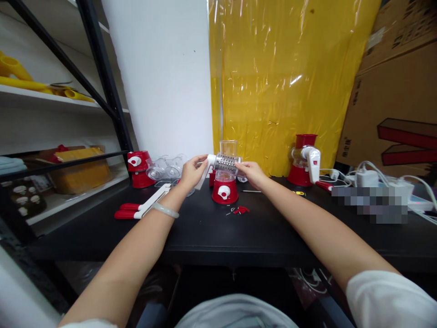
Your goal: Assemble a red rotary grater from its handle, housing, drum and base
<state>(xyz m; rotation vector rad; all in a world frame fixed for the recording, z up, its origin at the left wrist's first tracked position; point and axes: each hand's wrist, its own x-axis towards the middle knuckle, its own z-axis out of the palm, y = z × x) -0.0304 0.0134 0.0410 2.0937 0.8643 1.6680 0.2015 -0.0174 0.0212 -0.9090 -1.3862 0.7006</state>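
My left hand (194, 173) is closed around a white crank handle (202, 175) at the left end of a metal grater drum (225, 162). My right hand (251, 173) pinches the drum's right end between thumb and fingers. The drum lies level at the clear upper housing of a rotary grater with a red base (225, 195) and a transparent feed chute (228, 146). Whether it sits inside the housing or in front of it, I cannot tell. On the black table before the base lie small red pieces (242, 210) and several short metal pins (229, 211).
White crank handles with red grips (127, 211) lie left, near red bases (139, 169) and clear plastic housings (167, 168). An assembled red-and-white grater (303, 159) stands right, by white chargers and cables (367, 178). A screwdriver (299, 193) lies behind my right forearm. Shelving (68, 105) borders the left.
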